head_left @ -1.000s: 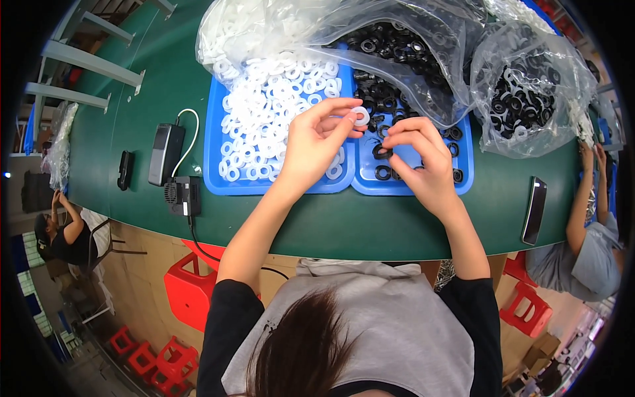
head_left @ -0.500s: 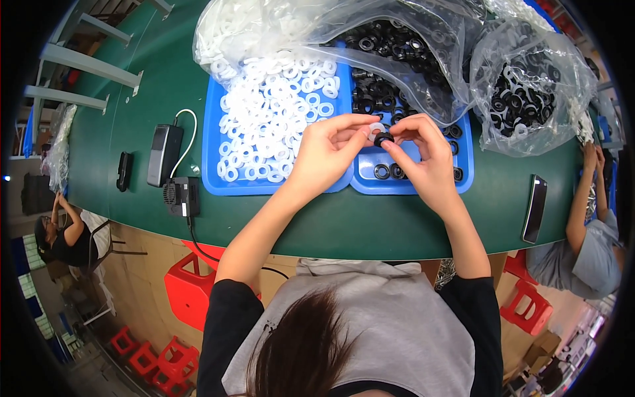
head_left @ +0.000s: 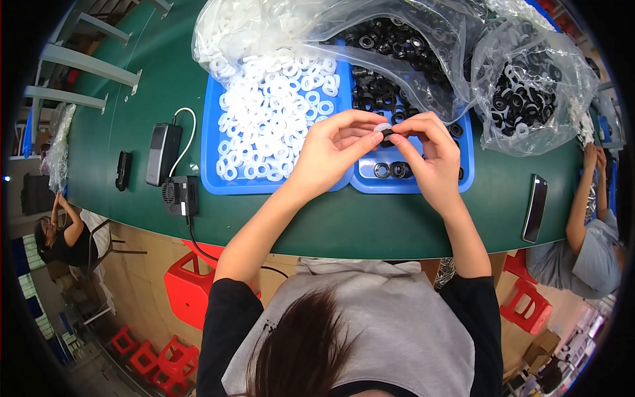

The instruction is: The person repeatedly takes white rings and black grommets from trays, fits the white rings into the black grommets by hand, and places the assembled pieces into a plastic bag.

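Above the front of the right blue tray (head_left: 411, 188), my two hands meet at the fingertips. My left hand (head_left: 336, 147) pinches a white ring washer (head_left: 381, 127). My right hand (head_left: 430, 151) is closed on a black ring (head_left: 387, 137), which is pressed against the white one. Fingers partly cover both pieces. More black rings (head_left: 381, 171) lie in this tray under and behind my hands. Beside it, the left blue tray (head_left: 231, 188) holds a heap of white ring washers (head_left: 264, 119).
Clear plastic bags (head_left: 417, 63) drape over the trays' far ends. Another bag (head_left: 529, 92) at right holds black and white rings. A phone (head_left: 535, 208) lies at right; a power bank (head_left: 165, 154), small black device (head_left: 180, 196) and cable at left. Co-workers sit at both sides.
The white washer and the black ring have tilted and come flatter together between my fingertips. My right hand has shifted slightly; the trays and bags look the same.
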Available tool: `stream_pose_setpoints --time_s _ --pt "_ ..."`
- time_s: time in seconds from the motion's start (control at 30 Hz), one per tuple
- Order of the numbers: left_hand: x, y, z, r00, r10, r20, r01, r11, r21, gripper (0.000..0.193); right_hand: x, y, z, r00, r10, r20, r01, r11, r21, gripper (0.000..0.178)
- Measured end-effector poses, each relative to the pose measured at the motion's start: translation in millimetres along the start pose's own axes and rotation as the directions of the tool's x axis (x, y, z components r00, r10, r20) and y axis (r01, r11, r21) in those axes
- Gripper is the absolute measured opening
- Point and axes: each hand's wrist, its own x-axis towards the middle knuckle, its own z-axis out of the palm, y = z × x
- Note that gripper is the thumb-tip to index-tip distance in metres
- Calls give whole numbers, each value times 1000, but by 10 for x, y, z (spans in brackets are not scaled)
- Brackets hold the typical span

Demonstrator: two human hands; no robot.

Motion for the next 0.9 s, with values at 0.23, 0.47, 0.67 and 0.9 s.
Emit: stream_pose_setpoints --time_s 0.23,0.47,0.67,0.9 --pt "25 -77 -66 999 51 -7 -51 999 -14 24 -8 5 -17 997 70 30 -74 983 166 15" --pt "26 -66 -84 996 68 59 -66 997 -31 24 -9 12 -38 984 150 92 -173 908 381 17" --pt "7 -20 7 999 6 54 -3 999 -48 27 -8 -10 -26 989 91 115 -116 966 231 15" --pt "25 -55 -43 991 -32 127 51 987 -150 32 -12 -11 -8 990 141 28 -144 947 287 15"
